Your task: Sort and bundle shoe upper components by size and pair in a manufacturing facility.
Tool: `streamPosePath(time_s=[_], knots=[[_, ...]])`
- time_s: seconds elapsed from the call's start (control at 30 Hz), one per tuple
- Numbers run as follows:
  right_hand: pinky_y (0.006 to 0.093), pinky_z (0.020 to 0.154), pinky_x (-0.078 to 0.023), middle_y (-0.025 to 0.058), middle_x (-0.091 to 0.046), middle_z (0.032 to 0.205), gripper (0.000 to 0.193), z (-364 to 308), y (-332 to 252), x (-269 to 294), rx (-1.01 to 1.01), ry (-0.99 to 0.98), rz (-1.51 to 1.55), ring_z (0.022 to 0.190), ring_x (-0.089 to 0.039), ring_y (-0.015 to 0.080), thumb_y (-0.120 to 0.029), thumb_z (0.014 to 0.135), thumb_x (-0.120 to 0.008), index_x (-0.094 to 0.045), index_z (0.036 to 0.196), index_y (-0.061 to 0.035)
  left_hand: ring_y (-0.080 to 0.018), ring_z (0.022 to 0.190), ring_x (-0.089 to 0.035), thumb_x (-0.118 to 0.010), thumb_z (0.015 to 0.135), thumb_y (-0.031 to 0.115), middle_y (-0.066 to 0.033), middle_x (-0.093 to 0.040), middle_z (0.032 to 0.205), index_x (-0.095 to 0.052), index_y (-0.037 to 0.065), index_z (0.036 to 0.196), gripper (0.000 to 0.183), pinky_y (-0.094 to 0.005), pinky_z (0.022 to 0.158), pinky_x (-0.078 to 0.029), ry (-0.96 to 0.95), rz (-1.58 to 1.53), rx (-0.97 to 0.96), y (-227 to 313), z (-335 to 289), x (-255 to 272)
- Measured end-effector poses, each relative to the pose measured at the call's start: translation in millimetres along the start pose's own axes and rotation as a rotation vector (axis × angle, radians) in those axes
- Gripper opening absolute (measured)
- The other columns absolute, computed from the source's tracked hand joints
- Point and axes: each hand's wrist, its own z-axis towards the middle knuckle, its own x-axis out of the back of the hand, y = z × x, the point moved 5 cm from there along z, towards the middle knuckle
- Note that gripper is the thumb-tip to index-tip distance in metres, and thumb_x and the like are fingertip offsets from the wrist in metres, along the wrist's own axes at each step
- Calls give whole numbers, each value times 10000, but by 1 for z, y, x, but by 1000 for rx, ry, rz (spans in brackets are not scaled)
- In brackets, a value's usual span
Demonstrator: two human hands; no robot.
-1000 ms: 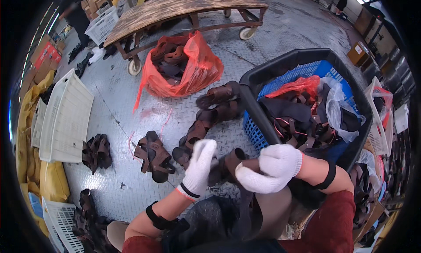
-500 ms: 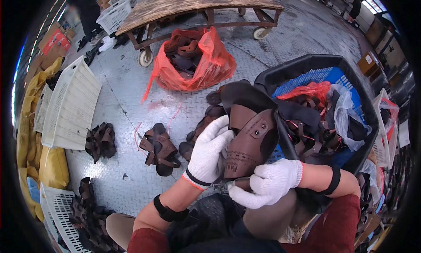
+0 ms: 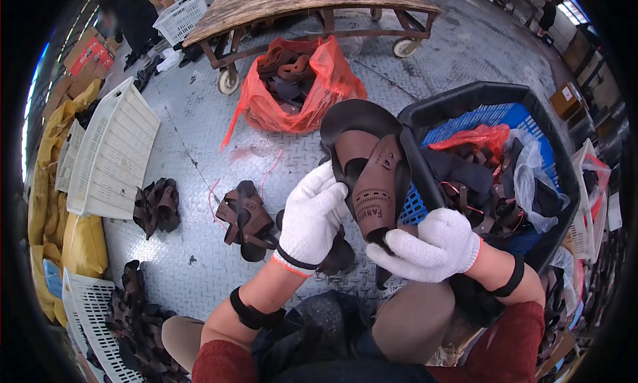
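Note:
A brown sandal upper [image 3: 381, 195] with punched holes, rivets and a wide dark sole-shaped edge is held up in front of me, tilted. My left hand [image 3: 311, 217], in a white knit glove, is closed on its left side, the fingertips partly hidden behind it. At the lower end my right hand [image 3: 432, 247], gloved the same way, pinches a dark strap end. Below and left of the upper, a bundle of brown uppers [image 3: 246, 218] lies on the floor with pink string beside it. Another bundle [image 3: 157, 207] lies further left.
A red plastic bag [image 3: 335, 84] of brown pieces stands ahead, before a wheeled wooden cart [image 3: 306, 9]. At right is a black-rimmed blue crate [image 3: 525, 120] full of uppers and plastic. White crates [image 3: 119, 154] and yellow sacks [image 3: 86, 247] line the left. A person [image 3: 129, 14] is far left.
The sandal upper has turned more upright, its wide dark end swinging left. My right hand has moved up and right at the lower end. The whole view has shifted slightly.

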Motion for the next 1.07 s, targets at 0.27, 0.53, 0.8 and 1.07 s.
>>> streamPosePath(time_s=[0.27,0.53,0.8,1.07], knots=[[331,486,-449,33,-594,1002,347,1,38,24,-139,-321,-27,615,-554,139,-223,766,-613,-607,1111,-263,-283,1176,-586,-409,1006,157,-160,-548,1336,-409,-16,1403,433,-425,1003,-489,-52,193,177,-41,38,57],[378,856,-508,172,-646,1015,288,-230,183,66,-1291,105,-165,983,-635,325,-137,871,-604,-631,1147,-61,-322,1141,-574,-392,930,-36,-163,-571,1214,-451,-16,1311,386,-471,981,-489,52,24,291,-136,74,127],[524,1002,-439,170,-463,1417,990,-366,161,-88,-1390,-1073,-104,1299,-445,374,-331,634,-795,-297,1480,-206,-217,1179,-507,-624,866,95,-148,-463,1390,-392,32,1410,595,-342,929,-457,351,829,365,-117,58,186],[440,885,-504,182,-683,1087,332,-383,187,-42,-1616,-526,153,1026,-641,378,-275,863,-493,-669,1079,-94,-177,1064,-605,-568,923,78,-117,-602,1208,-532,-4,1261,349,-281,881,-497,158,736,242,-36,36,120]])
